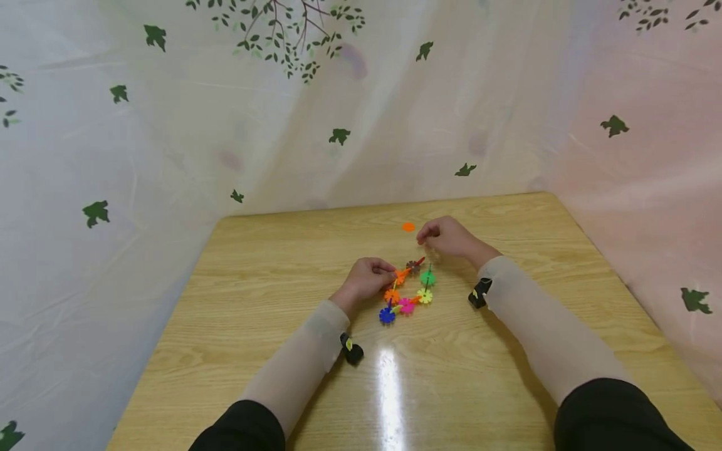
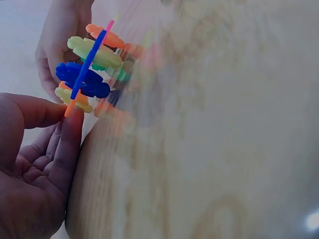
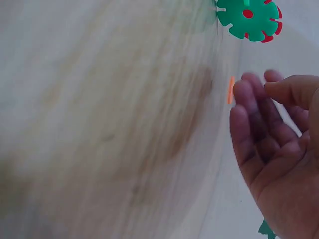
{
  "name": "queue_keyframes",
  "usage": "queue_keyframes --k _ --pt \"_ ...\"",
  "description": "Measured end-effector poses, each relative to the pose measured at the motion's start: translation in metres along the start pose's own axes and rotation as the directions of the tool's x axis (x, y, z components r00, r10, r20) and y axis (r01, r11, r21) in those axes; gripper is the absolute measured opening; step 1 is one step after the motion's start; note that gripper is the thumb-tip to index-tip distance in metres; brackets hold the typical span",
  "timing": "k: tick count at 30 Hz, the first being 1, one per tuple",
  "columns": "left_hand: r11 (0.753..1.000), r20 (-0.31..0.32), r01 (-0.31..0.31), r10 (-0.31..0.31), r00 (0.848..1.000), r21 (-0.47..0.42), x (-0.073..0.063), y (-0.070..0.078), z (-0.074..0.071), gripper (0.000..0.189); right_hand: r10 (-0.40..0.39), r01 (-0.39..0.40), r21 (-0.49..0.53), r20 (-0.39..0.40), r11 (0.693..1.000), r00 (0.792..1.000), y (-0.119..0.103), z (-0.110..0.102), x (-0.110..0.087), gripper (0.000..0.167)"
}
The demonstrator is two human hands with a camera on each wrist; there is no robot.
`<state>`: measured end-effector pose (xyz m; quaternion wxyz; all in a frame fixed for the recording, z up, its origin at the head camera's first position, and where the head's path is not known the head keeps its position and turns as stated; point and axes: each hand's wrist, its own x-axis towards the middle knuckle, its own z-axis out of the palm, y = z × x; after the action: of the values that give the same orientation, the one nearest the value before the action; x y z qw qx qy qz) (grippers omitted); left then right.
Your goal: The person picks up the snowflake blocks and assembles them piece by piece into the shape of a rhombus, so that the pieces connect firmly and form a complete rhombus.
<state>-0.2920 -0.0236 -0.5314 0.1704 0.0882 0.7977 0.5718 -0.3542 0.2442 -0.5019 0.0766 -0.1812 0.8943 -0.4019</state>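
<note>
Notched plastic discs, joined edge to edge, form a loop on the table; among them are a blue disc [image 1: 387,315], a pink disc [image 1: 407,305], a yellow disc [image 1: 425,295] and a green disc [image 1: 428,277]. My left hand [image 1: 368,279] pinches an orange disc [image 2: 70,107] at the loop's left side between thumb and fingertips. Beyond the loop's far right, my right hand [image 1: 448,238] hovers with fingers loosely bent. In the right wrist view, nothing shows between its fingers [image 3: 244,124]; the green disc, with red behind it, is apart from them.
A loose orange disc [image 1: 408,227] lies flat near the back of the wooden table [image 1: 271,300], left of the right hand. A leaf-printed cloth [image 1: 395,125] hangs behind the table and along its sides.
</note>
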Motion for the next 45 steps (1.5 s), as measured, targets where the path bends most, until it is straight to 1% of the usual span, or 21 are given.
queue_keyframes --k 1,3,6,10,14,16,18,22,23,25,28,29,31,32,34,36,38,40,42,43,45 --pt "1.000 0.000 -0.002 0.002 1.000 0.007 0.000 0.000 0.000 0.012 0.015 -0.016 -0.020 -0.014 1.000 1.000 0.001 0.000 0.004 0.021" --pt "1.000 0.003 -0.009 0.008 1.000 0.019 0.000 0.001 0.000 0.012 0.043 -0.045 -0.065 -0.035 0.997 0.998 0.000 0.000 0.011 0.020" --pt "0.999 0.014 -0.002 0.001 1.000 0.039 -0.002 0.003 0.001 0.011 0.097 -0.101 -0.104 -0.039 0.990 0.995 -0.004 0.002 0.019 0.026" --pt "0.992 0.021 -0.016 0.013 1.000 0.123 -0.003 0.006 0.002 0.010 0.111 -0.113 -0.171 -0.025 0.979 0.994 -0.006 0.004 0.029 0.036" --pt "0.970 0.018 -0.056 0.053 0.998 0.238 -0.005 0.010 0.001 0.010 0.117 -0.109 -0.227 0.018 0.968 0.993 -0.001 0.005 0.037 0.041" --pt "0.956 0.020 -0.072 0.069 0.997 0.285 -0.006 0.012 0.000 0.011 0.121 -0.110 -0.236 0.031 0.966 0.992 0.000 0.006 0.038 0.038" --pt "0.947 0.026 -0.081 0.077 0.997 0.310 -0.007 0.013 -0.001 0.011 0.113 -0.105 -0.241 0.021 0.965 0.993 0.000 0.006 0.035 0.033" --pt "0.961 0.038 -0.074 0.066 0.997 0.267 -0.009 0.014 -0.002 0.009 0.080 -0.082 -0.238 -0.017 0.968 0.997 0.000 0.003 0.026 0.021" --pt "0.968 0.037 -0.066 0.059 0.998 0.242 -0.010 0.015 -0.001 0.009 0.069 -0.072 -0.245 -0.021 0.967 0.997 0.000 0.002 0.024 0.019" --pt "0.973 0.029 -0.061 0.056 0.998 0.221 -0.010 0.018 -0.001 0.009 0.061 -0.063 -0.254 -0.016 0.965 0.998 0.000 0.000 0.020 0.016" --pt "0.966 0.017 -0.069 0.067 0.998 0.251 -0.008 0.022 0.001 0.009 0.055 -0.055 -0.281 -0.006 0.958 0.998 0.001 -0.002 0.016 0.014" --pt "0.960 0.017 -0.080 0.078 0.997 0.268 -0.007 0.023 0.002 0.010 0.051 -0.049 -0.284 -0.001 0.957 0.999 0.000 -0.003 0.015 0.013" --pt "0.944 0.025 -0.110 0.108 0.994 0.312 -0.003 0.024 0.006 0.011 0.067 -0.065 -0.280 -0.002 0.958 0.998 0.000 -0.003 0.012 0.012" --pt "0.938 0.030 -0.123 0.120 0.992 0.325 -0.001 0.025 0.008 0.011 0.075 -0.073 -0.278 -0.003 0.958 0.997 0.001 -0.003 0.011 0.013" --pt "0.928 0.039 -0.147 0.142 0.989 0.342 0.002 0.025 0.012 0.012 0.089 -0.086 -0.271 0.000 0.959 0.996 0.001 -0.002 0.009 0.021" --pt "0.924 0.041 -0.153 0.148 0.988 0.350 0.005 0.026 0.014 0.013 0.099 -0.095 -0.266 0.003 0.959 0.995 0.002 -0.001 0.008 0.030" --pt "0.929 0.041 -0.145 0.140 0.989 0.341 0.006 0.027 0.016 0.017 0.095 -0.089 -0.272 0.010 0.958 0.995 0.003 0.000 0.008 0.035" --pt "0.933 0.051 -0.140 0.131 0.990 0.330 0.006 0.029 0.018 0.021 0.085 -0.079 -0.270 0.011 0.960 0.996 0.004 0.000 0.006 0.032" --pt "0.937 0.076 -0.146 0.128 0.989 0.316 0.007 0.030 0.021 0.026 0.078 -0.075 -0.258 0.003 0.963 0.997 0.004 -0.001 0.004 0.029" --pt "0.938 0.092 -0.152 0.130 0.987 0.313 0.007 0.031 0.022 0.029 0.076 -0.074 -0.249 -0.003 0.966 0.997 0.005 -0.001 0.003 0.027" --pt "0.931 0.121 -0.168 0.135 0.983 0.325 0.009 0.031 0.025 0.033 0.071 -0.072 -0.226 -0.016 0.972 0.997 0.006 -0.002 -0.001 0.022"
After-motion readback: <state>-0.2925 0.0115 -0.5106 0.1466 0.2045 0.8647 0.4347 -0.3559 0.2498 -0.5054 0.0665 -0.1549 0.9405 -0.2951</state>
